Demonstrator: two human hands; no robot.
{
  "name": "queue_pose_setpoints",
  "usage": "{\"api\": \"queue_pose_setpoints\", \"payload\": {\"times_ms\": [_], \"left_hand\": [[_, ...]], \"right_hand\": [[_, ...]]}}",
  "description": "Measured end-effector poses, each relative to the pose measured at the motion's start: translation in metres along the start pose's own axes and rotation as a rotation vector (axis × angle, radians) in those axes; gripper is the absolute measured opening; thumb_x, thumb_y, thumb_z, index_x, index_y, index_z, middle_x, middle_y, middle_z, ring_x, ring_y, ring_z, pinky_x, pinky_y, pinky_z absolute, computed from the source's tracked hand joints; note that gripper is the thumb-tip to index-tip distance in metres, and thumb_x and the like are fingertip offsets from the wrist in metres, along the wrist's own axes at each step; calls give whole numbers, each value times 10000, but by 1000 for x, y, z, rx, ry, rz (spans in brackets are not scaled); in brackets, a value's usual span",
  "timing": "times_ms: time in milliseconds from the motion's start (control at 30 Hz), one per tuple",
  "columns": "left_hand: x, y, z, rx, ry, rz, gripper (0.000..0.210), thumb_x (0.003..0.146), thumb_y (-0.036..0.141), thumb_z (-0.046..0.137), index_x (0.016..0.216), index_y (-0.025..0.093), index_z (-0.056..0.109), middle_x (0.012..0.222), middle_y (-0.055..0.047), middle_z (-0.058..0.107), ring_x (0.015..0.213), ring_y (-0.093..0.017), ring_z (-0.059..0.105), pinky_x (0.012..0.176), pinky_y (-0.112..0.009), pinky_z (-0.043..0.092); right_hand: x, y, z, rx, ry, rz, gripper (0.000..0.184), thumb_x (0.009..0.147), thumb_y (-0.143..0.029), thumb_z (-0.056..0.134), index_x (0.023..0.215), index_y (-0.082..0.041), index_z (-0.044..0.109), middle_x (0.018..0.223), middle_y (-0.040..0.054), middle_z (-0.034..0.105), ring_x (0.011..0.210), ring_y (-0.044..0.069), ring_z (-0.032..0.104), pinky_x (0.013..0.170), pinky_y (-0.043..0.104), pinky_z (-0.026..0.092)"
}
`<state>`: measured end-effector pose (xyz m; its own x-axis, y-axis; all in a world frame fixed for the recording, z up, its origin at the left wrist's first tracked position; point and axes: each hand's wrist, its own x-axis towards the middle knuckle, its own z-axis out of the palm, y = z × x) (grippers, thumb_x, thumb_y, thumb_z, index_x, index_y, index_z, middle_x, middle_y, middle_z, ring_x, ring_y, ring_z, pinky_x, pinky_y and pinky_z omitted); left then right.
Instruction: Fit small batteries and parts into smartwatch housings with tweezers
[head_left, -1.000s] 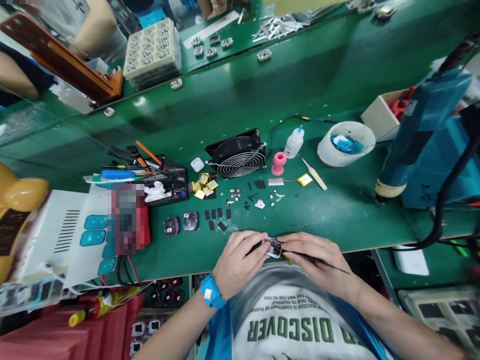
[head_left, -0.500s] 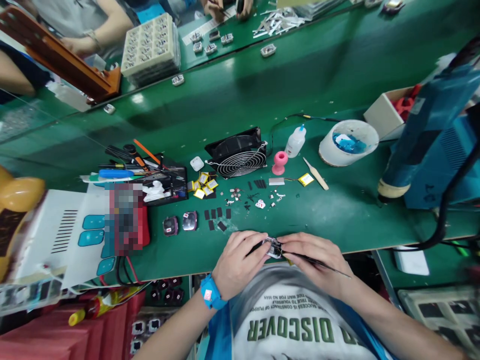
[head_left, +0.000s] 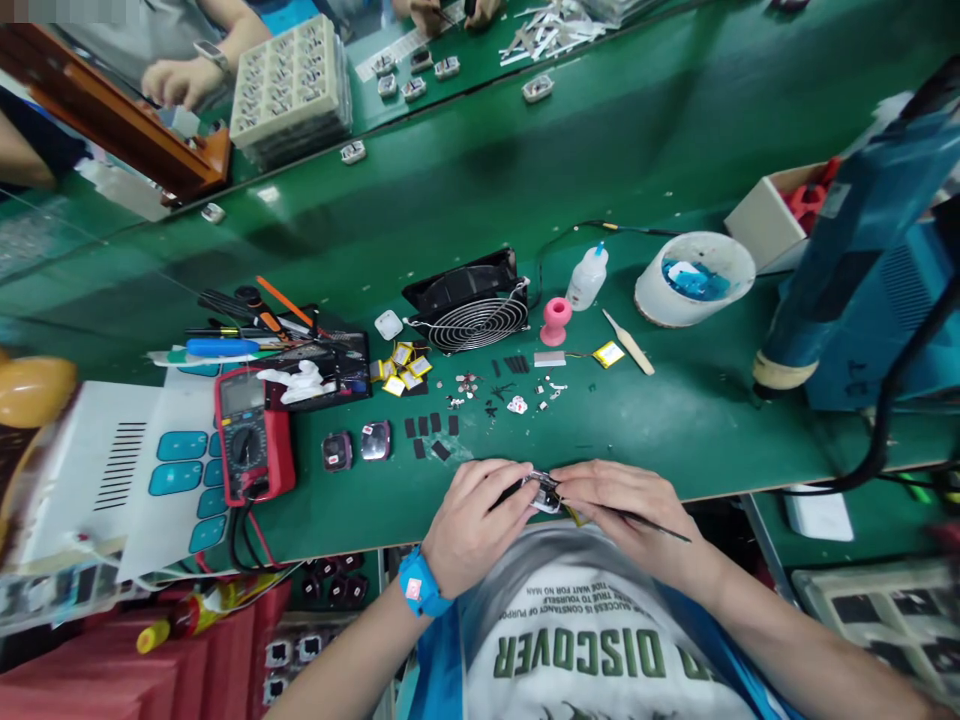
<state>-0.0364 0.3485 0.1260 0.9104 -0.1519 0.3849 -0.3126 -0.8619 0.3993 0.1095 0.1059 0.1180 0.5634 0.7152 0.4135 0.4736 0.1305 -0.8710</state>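
At the bench's front edge, my left hand (head_left: 480, 515) is closed around a small opened electronic device (head_left: 547, 494) with a pale frame and dark parts inside. A black piece (head_left: 505, 492) shows between its fingers. My right hand (head_left: 630, 508) pinches a thin dark tool, apparently tweezers (head_left: 649, 522), its rear end sticking out to the right. The tool's tip is hidden by the fingers at the device. Just below the right fingers shows a bit of a yellow part (head_left: 576, 515), mostly covered. Beyond the hands lie small loose parts (head_left: 516, 404) and black pads (head_left: 441, 450).
A fan (head_left: 476, 320), dropper bottle (head_left: 587, 277), pink holder (head_left: 556, 321) and white tub (head_left: 694, 280) stand farther back. At left are a red multimeter (head_left: 253, 440), yellow batteries (head_left: 405, 367) and two square cases (head_left: 375, 440). A co-worker's hand (head_left: 184, 80) shows across the bench.
The view has shifted slightly. Both my hands keep their hold at the device, with the right hand's tool at a slightly different angle. Across the bench, a co-worker's hand shows more plainly.
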Motion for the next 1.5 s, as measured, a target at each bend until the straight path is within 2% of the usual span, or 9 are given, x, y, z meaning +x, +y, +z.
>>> {"api": "queue_pose_setpoints", "payload": {"times_ms": [133, 233, 467, 733, 833, 933, 1133, 1333, 1500], "left_hand": [[3, 0, -1, -2, 21, 11, 221, 1287, 249, 736, 1412, 192, 909, 1265, -130, 1004, 1178, -274, 923, 988, -421, 825], [2, -1, -1, -4, 15, 7, 213, 1271, 234, 755, 1416, 189, 904, 1254, -142, 1006, 1172, -286, 929, 987, -429, 831], [-7, -2, 1, 24, -63, -16, 389, 1173, 182, 872, 1546, 290, 888, 1338, -123, 1010, 1202, -322, 934, 1024, -469, 831], [-1, 0, -3, 25, -30, -14, 255, 1249, 209, 755, 1452, 264, 900, 1292, -110, 1005, 1145, -301, 945, 957, -459, 840], [0, 1, -3, 26, -32, -9, 236, 1234, 207, 785, 1424, 255, 916, 1285, -122, 1002, 1160, -301, 936, 979, -442, 829], [0, 2, -2, 25, -27, -8, 209, 1220, 204, 828, 1411, 240, 904, 1266, -120, 1004, 1160, -286, 927, 978, -426, 820], [2, 2, -1, 16, 7, 6, 176, 1272, 215, 766, 1425, 193, 851, 1253, -132, 1007, 1168, -267, 933, 983, -424, 818], [-4, -2, 1, -19, -9, 4, 306, 1266, 227, 768, 1569, 217, 809, 1312, -126, 997, 1227, -285, 936, 1023, -451, 817], [1, 0, -2, 15, -20, 17, 203, 1306, 228, 704, 1460, 178, 827, 1277, -132, 990, 1219, -260, 918, 1026, -421, 806]], "right_hand": [[0, -2, 2, -26, 17, 18, 253, 1203, -126, 821, 1356, -290, 937, 1208, 63, 1031, 1014, 266, 1018, 981, 325, 873], [1, -4, 1, -21, 23, 8, 206, 1231, -164, 814, 1346, -296, 922, 1216, 57, 1028, 1028, 247, 1016, 983, 305, 864], [1, -4, 3, -31, 35, -18, 272, 1219, -126, 770, 1355, -289, 940, 1200, 78, 1027, 1008, 281, 1020, 917, 345, 885], [2, -6, 5, -43, 37, -3, 279, 1218, -133, 781, 1378, -317, 917, 1192, 76, 1024, 975, 285, 1016, 901, 356, 885], [1, -5, 5, -50, 37, 4, 251, 1218, -144, 794, 1368, -309, 910, 1187, 71, 1022, 972, 283, 1014, 896, 353, 885], [-1, -4, 6, -48, 29, 6, 298, 1200, -119, 780, 1377, -318, 913, 1206, 71, 1023, 983, 298, 1017, 906, 365, 892], [-4, -6, 8, -14, 7, 20, 470, 1153, -29, 724, 1452, -345, 900, 1198, 57, 1022, 1095, 321, 1027, 1014, 370, 885], [-1, -6, 4, -47, 54, 34, 248, 1195, -117, 799, 1307, -308, 912, 1208, 41, 1028, 991, 269, 1022, 929, 321, 879], [1, -7, 2, -33, 39, 14, 247, 1224, -119, 757, 1302, -296, 910, 1206, 41, 1034, 1030, 266, 1030, 936, 306, 875]]}}
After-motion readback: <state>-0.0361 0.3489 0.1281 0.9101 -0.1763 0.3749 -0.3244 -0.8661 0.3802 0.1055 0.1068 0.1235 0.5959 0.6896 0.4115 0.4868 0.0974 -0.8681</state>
